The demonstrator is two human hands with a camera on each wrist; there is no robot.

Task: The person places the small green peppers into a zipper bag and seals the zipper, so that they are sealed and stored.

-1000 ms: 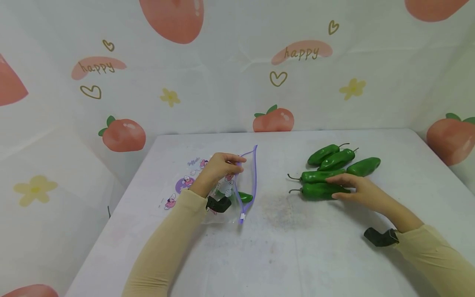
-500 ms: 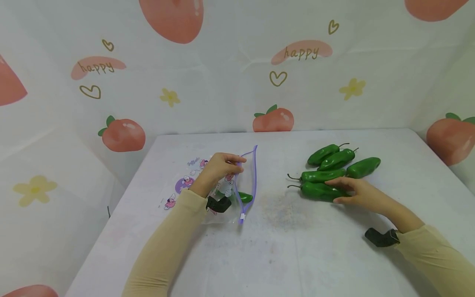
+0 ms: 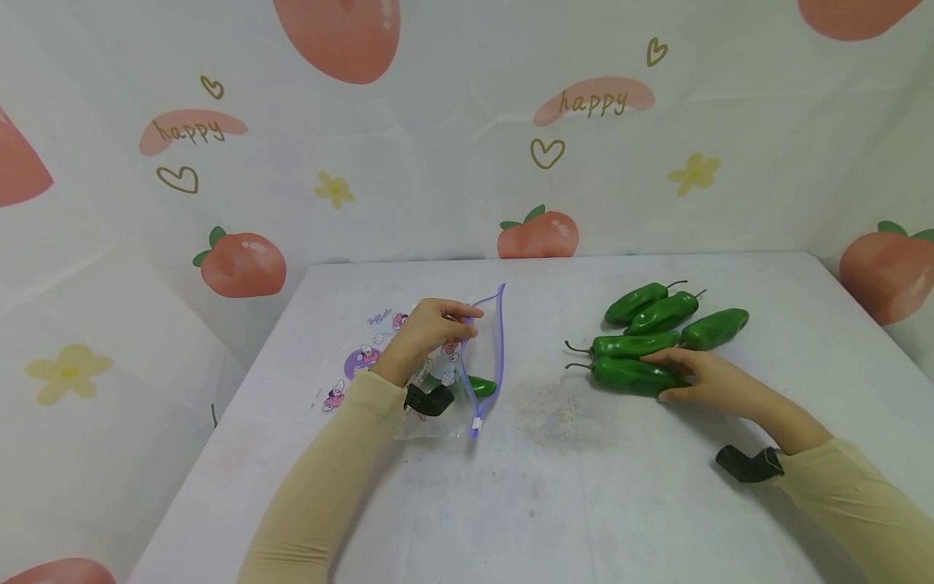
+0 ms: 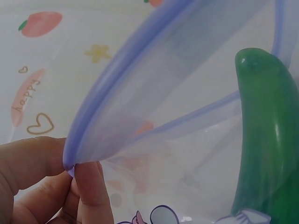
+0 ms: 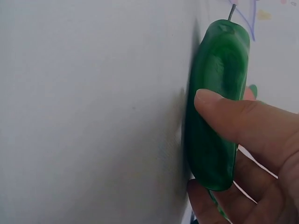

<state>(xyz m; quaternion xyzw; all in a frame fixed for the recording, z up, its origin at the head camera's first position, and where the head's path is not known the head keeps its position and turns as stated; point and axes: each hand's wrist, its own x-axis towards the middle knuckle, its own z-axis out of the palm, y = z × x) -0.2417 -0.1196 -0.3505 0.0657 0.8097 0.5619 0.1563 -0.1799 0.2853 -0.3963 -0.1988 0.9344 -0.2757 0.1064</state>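
Note:
My left hand (image 3: pixel 430 334) pinches the purple zip edge of a clear plastic zip bag (image 3: pixel 501 341) between thumb and fingers, and the mouth gapes toward the right. Inside the bag lies a green pepper (image 3: pixel 483 388), its rounded tip at the opening; the left wrist view shows this pepper (image 4: pixel 266 135) large, beyond the pinched edge (image 4: pixel 100 93). On the right, my right hand (image 3: pixel 708 381) grips the blunt end of the nearest green pepper (image 3: pixel 620 375), whose stem points left. In the right wrist view the thumb (image 5: pixel 219 105) presses this pepper's side, with fingers curled behind it.
Right behind the gripped pepper lies another green pepper (image 3: pixel 627 346). Several more sit farther back, among them one at the right (image 3: pixel 715 328) and one at the rear (image 3: pixel 633 303). A white slider (image 3: pixel 477 423) hangs at the bag's near corner. Printed cloth (image 3: pixel 438 162) backs the white table (image 3: pixel 554 503).
The gripped pepper has turned slightly, its stem end shifting away from me, and my right hand's fingers have settled a little lower on it. My left hand and the bag stay in place.

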